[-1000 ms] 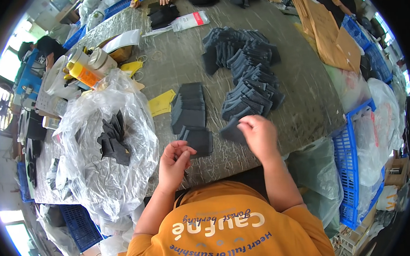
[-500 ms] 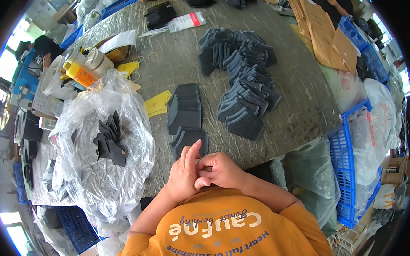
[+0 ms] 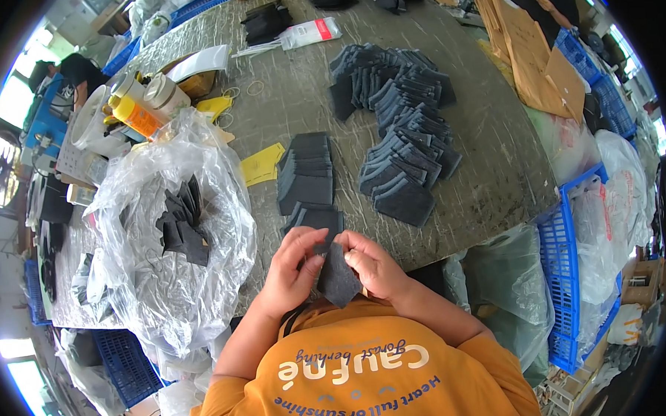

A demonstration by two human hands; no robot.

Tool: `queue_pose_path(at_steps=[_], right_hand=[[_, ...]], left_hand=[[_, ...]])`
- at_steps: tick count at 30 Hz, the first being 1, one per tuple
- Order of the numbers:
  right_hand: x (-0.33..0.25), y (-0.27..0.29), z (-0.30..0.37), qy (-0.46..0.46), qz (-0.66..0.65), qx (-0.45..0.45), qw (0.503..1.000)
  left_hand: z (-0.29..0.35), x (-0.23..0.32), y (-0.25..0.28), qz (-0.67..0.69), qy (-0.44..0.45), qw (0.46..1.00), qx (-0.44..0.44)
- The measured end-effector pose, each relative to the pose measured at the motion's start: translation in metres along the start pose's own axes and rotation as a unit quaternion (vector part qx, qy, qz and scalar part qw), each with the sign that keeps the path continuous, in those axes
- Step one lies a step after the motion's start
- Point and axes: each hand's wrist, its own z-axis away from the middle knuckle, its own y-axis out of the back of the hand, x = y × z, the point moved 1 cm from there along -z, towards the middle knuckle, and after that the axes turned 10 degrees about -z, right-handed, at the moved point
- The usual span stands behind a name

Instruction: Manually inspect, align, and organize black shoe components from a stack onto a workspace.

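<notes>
Close to my body, a dark grey cut fabric piece (image 3: pixel 340 278) hangs from my right hand (image 3: pixel 373 266), whose thumb and fingers pinch its upper right edge. On the piece's other side is my left hand (image 3: pixel 291 269), with its fingers bent and its thumb apart from them, the thumb tip beside the piece's left edge. Just beyond both hands, a small fanned pile (image 3: pixel 326 217) of similar pieces lies partly hidden by my left fingers. Behind that sits an overlapping row (image 3: pixel 305 176) of the same pieces. A longer, winding row (image 3: pixel 408 138) spreads to the right.
A clear plastic bag (image 3: pixel 225 287) at left holds black pieces (image 3: pixel 184 226). Beyond it stand a yellow bottle (image 3: pixel 134 116) and white tubs (image 3: pixel 166 95). A yellow card (image 3: pixel 263 165) lies mid-table. Blue crates (image 3: pixel 559 280) and brown paper (image 3: pixel 527 58) are at right. Other people work farther off.
My hands, close together with fingers touching before, have moved apart. A dark fabric piece now shows between them, gripped by my right hand. The view has shifted slightly.
</notes>
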Motion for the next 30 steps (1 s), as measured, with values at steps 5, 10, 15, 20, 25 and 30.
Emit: queue_pose_path(at_steps=[5,10,15,20,25,30], right_hand=[[0.000,-0.007,0.004,-0.066,0.043,0.017,0.997],[-0.007,0.039,-0.004,0.071,-0.397,0.156,0.902],[-0.015,0.065,-0.006,0.169,-0.219,0.210,0.938],[-0.002,0.055,-0.001,0.079,0.170,0.184,0.965],[-0.005,0.047,-0.004,0.089,0.271,0.166,0.944],[-0.006,0.040,-0.003,0.122,0.378,0.141,0.907]], left_hand=[[-0.011,0.024,0.014,-0.178,-0.180,0.968,-0.004],[0.012,-0.013,0.012,-0.085,0.138,0.974,0.161],[0.005,-0.042,0.018,0.037,0.379,0.921,0.085],[-0.006,-0.041,0.013,0.015,0.368,0.927,0.069],[-0.012,-0.050,0.013,-0.036,0.343,0.937,0.056],[-0.014,-0.046,0.015,-0.037,0.366,0.929,0.043]])
